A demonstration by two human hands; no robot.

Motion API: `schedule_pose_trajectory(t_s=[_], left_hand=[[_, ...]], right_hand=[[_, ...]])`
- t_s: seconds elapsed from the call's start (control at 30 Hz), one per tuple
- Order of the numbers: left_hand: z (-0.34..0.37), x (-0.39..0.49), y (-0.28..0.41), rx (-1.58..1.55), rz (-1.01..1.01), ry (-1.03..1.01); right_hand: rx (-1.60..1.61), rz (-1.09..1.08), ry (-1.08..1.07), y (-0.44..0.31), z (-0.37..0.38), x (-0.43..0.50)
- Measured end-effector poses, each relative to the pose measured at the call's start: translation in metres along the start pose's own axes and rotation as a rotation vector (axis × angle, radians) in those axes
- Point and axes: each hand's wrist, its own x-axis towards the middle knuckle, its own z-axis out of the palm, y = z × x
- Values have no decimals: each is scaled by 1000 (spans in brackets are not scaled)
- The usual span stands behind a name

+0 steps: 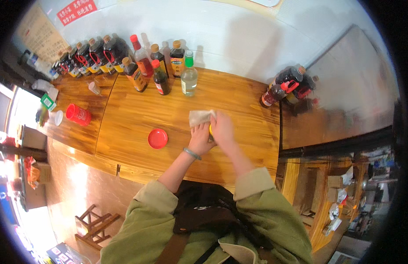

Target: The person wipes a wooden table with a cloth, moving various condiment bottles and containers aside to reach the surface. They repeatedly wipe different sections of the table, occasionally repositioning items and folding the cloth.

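Observation:
Both my hands meet over the wooden table (131,112). My left hand (201,140), with a bracelet at its wrist, grips a small object with a yellow part (210,129), mostly hidden between the hands. In my right hand (222,128) is a pale cloth (200,117), pinched at its right end and reaching left above my left fingers. A round red lid or dish (158,138) lies to the left of my hands. Beyond them stand a clear bottle with a green cap (189,77), a small red-capped bottle of dark sauce (161,79) and several other sauce bottles.
Large dark jugs with red handles (116,54) line the wall at the back left. More bottles (273,95) stand at the right, beside a reflective panel (342,92). A red canister (78,115) and a clear cup (94,88) are on the left. Wooden stools (96,227) are on the floor.

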Motion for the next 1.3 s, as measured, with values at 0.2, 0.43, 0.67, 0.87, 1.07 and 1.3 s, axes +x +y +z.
schedule_pose_trajectory(t_s=[0.2, 0.43, 0.67, 0.87, 1.07, 1.3], left_hand=[[-19, -4, 20, 161, -126, -86], [-4, 0, 2, -199, -27, -55], [-16, 24, -16, -466, -281, 70], [-44, 19, -19, -908, -616, 259], [-60, 12, -5, -1027, -600, 280], [-92, 19, -32, -1104, -604, 449]], right_hand=[[472, 349, 43, 55, -1, 42], [133, -224, 140, 19, -15, -41], [1004, 498, 157, 17, -37, -7], [736, 168, 258, 19, -18, -41], [576, 379, 85, 55, 33, -45], [1158, 658, 259, 119, 4, -48]])
